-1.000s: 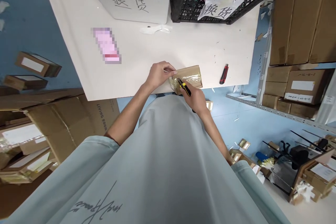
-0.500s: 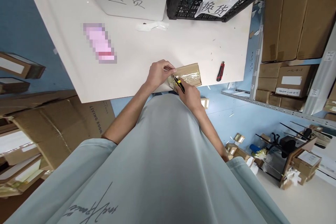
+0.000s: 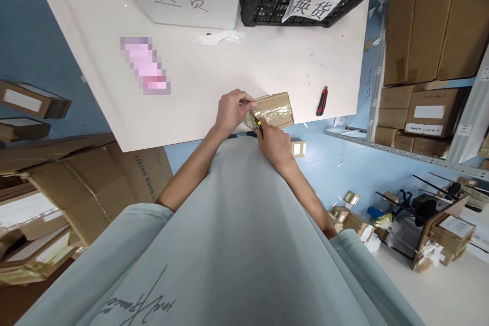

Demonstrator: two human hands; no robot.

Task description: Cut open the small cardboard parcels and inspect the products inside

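A small cardboard box, wrapped in shiny clear tape, lies at the front edge of the white table. My left hand is closed, thumb and fingers pinching the box's left end, where the tape looks crumpled. In my right hand is a black and yellow utility knife, its tip against that same end. The fingers and the box hide the blade. A second utility knife, red and black, rests on the table to the right of the box.
At the back stand a white foam box and a black plastic crate with a paper label. A blurred pink item and a plastic scrap lie on the table. Shelves of cartons are on the right, a large carton lower left.
My right hand and the black and yellow utility knife have shifted slightly downward, with less of the knife showing. My left hand keeps its pinch, and the view has tilted a little.
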